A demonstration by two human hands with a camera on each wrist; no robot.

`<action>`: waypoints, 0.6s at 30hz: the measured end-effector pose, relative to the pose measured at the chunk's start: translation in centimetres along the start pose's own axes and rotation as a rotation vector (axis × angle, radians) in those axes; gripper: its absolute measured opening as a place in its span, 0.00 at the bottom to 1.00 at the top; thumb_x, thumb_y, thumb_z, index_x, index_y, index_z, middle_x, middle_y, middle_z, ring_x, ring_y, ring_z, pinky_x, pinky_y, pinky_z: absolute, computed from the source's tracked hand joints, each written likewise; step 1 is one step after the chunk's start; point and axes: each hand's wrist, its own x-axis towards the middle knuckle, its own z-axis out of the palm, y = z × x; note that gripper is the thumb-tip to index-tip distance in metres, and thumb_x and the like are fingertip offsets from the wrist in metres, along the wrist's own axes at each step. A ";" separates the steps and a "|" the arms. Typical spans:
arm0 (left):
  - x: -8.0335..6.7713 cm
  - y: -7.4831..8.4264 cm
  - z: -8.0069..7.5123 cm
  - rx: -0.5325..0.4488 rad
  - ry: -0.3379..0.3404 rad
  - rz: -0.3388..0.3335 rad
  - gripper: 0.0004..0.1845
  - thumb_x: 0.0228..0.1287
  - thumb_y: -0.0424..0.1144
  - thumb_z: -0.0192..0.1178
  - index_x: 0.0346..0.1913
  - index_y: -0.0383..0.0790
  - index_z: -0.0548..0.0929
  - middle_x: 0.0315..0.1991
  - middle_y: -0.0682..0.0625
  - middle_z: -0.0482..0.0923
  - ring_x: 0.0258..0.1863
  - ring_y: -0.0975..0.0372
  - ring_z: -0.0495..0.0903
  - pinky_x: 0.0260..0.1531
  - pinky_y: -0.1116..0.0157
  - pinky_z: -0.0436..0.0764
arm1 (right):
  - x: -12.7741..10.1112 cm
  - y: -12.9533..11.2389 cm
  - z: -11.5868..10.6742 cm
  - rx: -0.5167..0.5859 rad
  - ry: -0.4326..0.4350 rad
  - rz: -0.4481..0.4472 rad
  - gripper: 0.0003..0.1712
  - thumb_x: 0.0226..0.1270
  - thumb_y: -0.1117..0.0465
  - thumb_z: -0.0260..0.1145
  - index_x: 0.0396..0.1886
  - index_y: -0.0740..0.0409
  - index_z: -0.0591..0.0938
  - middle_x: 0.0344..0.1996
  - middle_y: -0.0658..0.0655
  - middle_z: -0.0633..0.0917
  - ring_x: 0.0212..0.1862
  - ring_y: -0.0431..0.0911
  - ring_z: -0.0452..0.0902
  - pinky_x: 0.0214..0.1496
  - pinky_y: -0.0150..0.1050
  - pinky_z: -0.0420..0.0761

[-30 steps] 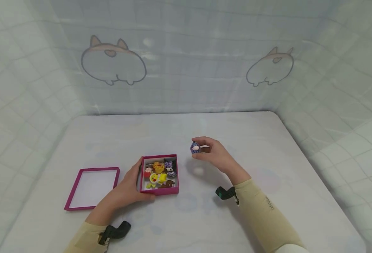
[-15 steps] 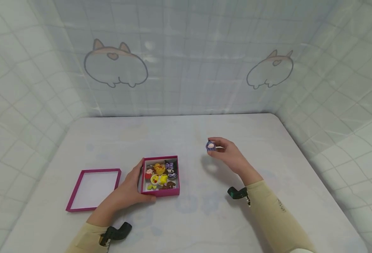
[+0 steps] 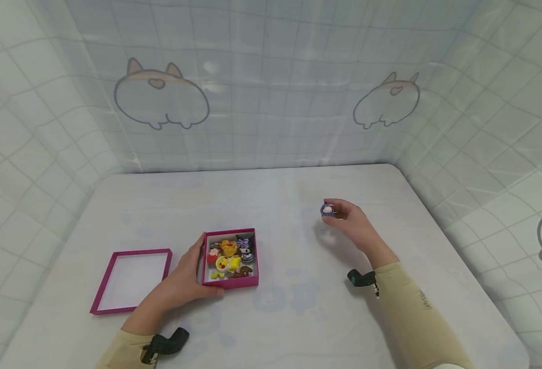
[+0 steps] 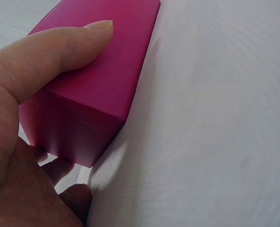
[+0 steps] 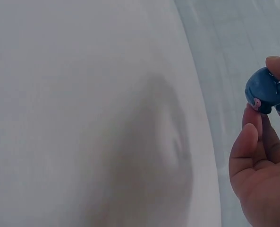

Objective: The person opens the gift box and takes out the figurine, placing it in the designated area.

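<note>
Right hand [image 3: 351, 221] pinches a small blue-purple figure [image 3: 328, 209] above the tabletop [image 3: 298, 318]; left hand [image 3: 183, 279] grips the pink box [image 3: 231, 281] beside its lid [image 3: 130, 280].

right hand [image 3: 351, 223] carrying figurine [image 3: 327, 209] further right

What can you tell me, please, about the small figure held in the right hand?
The small figure is a rounded, dark blue-purple toy with a pale pink patch and stubby dark limbs; it looks like rubber or plastic. The right hand pinches it between the thumb and fingers, above the white table without touching it, well to the right of the pink box. Finer detail is too small to tell.
</note>
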 end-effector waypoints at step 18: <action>0.1 -0.2 0.1 -0.001 0.005 0.019 0.75 0.39 0.58 0.79 0.79 0.47 0.32 0.76 0.37 0.43 0.73 0.41 0.47 0.62 0.34 0.61 | -0.2 2.1 -4.5 -0.087 0.167 0.073 0.35 0.62 0.50 0.74 0.67 0.53 0.73 0.58 0.57 0.79 0.58 0.52 0.74 0.60 0.48 0.74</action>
